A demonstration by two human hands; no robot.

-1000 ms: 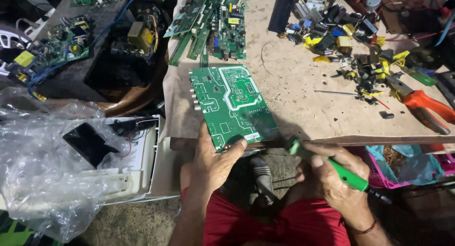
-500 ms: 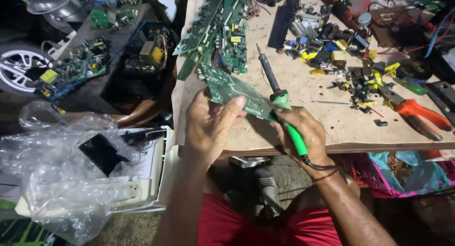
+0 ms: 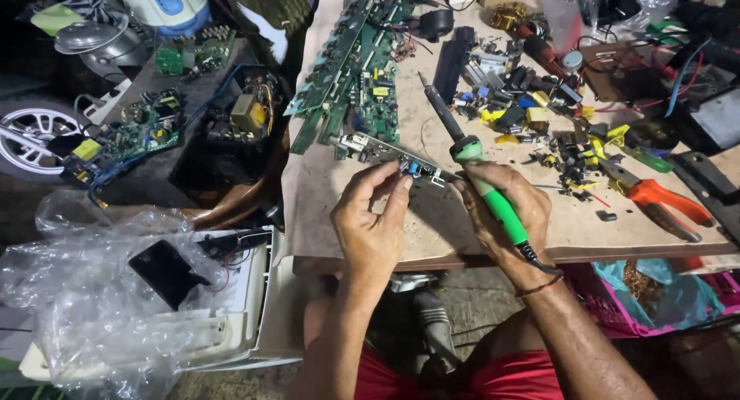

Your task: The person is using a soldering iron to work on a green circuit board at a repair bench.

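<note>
Looking down, head view: a person sits at a cluttered desk (image 3: 347, 215) topped with pale board, a hand on each side of a small circuit board.
Left hand (image 3: 371, 223): closed in a pinch, thumb and fingertips gripping the near edge of the small circuit board (image 3: 389, 155), apparently to keep it steady for the iron.
Small circuit board: tilted on edge just above the desk, near the front middle, between the two hands.
Right hand (image 3: 501, 215): wrapped around the green handle of a soldering iron (image 3: 470, 157), with its fingertips also touching the board's right end.
Soldering iron: dark shaft pointing up and away from the board, so the tip stands clear of the fingers; its cord trails off past the wrist.
Behind the hands: a heap of green circuit boards (image 3: 354, 76).
Right of the hands: loose electronic parts (image 3: 539, 115) and orange-handled pliers (image 3: 655, 200).
Lower left, off the desk: crumpled clear plastic (image 3: 92, 307).
</note>
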